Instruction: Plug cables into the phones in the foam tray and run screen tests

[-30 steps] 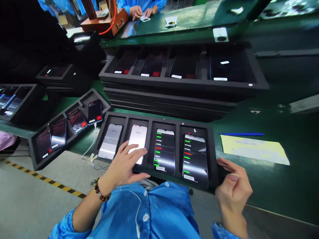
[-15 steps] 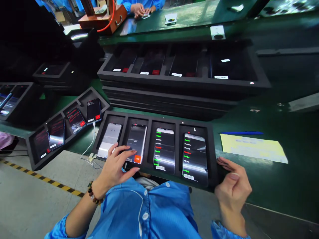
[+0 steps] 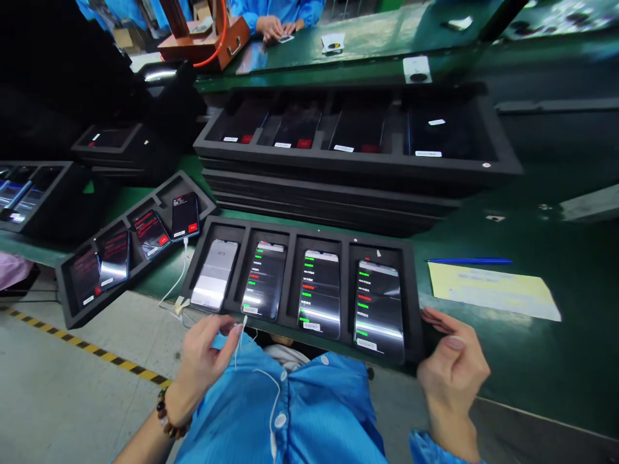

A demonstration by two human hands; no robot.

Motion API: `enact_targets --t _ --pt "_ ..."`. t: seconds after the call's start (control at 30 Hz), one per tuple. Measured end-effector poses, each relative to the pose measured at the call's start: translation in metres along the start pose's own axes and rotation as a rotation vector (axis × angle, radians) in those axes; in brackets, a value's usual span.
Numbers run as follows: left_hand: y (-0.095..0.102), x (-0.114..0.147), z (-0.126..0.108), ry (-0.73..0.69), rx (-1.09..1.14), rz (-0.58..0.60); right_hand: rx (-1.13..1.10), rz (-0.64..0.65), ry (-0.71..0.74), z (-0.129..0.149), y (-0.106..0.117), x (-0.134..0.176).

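In front of me lies a black foam tray (image 3: 294, 240) holding several phones in separate slots. The leftmost phone (image 3: 215, 274) shows a pale grey screen. The second phone (image 3: 264, 280) shows a dark list with green and red lines, and a white charging cable (image 3: 245, 320) reaches its lower edge. Similar lists light the third phone (image 3: 319, 293) and the rightmost phone (image 3: 378, 309). My left hand (image 3: 206, 351) is below the tray, thumb and fingertips drawn together beside the cable; what they pinch is unclear. My right hand (image 3: 453, 357) is curled at the tray's right end, some fingers hidden.
An angled black tray (image 3: 72, 312) with several phones sits at left, another white cable (image 3: 186, 242) at one phone. Behind stands a stack of black trays (image 3: 329, 203). A yellow paper (image 3: 493, 290) and blue pen (image 3: 471, 261) lie right. A co-worker's hands (image 3: 275, 29) are across the bench.
My left hand has drawn back from the second phone, down and left, its fingers closing together. That phone's screen changed from an orange-red button to a list. My right hand stays put.
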State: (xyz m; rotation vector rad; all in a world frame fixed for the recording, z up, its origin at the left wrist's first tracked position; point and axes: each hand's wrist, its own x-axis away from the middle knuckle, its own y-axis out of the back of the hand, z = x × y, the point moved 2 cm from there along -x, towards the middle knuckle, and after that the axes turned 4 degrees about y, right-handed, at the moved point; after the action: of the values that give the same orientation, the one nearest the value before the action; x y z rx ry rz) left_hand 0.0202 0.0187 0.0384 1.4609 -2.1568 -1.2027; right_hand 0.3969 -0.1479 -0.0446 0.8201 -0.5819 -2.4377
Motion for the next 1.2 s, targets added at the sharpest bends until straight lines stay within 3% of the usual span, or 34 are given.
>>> enact_targets --t 0.07,0.17,0.3,0.43,0.57,0.67,0.8,0.9,1.03,1.2 --pt "-0.007 0.009 0.003 0.291 0.103 0.129 0.009 -0.001 -0.006 0.001 0.000 0.000" --pt "-0.029 0.014 0.003 0.642 0.469 0.297 0.028 0.007 -0.017 0.001 0.001 0.001" --pt "-0.054 0.010 -0.002 0.907 0.921 0.310 0.037 0.024 -0.027 0.000 0.001 0.001" --pt "-0.069 0.013 -0.009 1.008 0.994 0.188 0.032 0.015 -0.030 -0.001 0.000 0.001" --pt "-0.075 0.025 -0.007 0.996 1.020 0.235 0.029 0.021 -0.054 -0.004 0.000 0.002" --pt "-0.064 0.034 0.009 1.015 1.040 0.165 0.029 0.011 -0.146 0.001 0.005 -0.005" --pt "-0.033 0.041 0.038 1.014 1.010 -0.092 0.105 0.094 -0.166 0.043 0.003 -0.039" --pt "-0.014 0.043 0.052 0.955 0.934 -0.217 -0.019 0.344 0.043 0.105 -0.035 -0.066" --pt "-0.010 0.039 0.062 0.928 0.906 -0.209 -0.218 0.805 0.323 0.186 -0.122 -0.073" --pt "-0.012 0.034 0.070 0.957 1.044 -0.182 -0.154 1.183 0.441 0.230 -0.215 -0.066"
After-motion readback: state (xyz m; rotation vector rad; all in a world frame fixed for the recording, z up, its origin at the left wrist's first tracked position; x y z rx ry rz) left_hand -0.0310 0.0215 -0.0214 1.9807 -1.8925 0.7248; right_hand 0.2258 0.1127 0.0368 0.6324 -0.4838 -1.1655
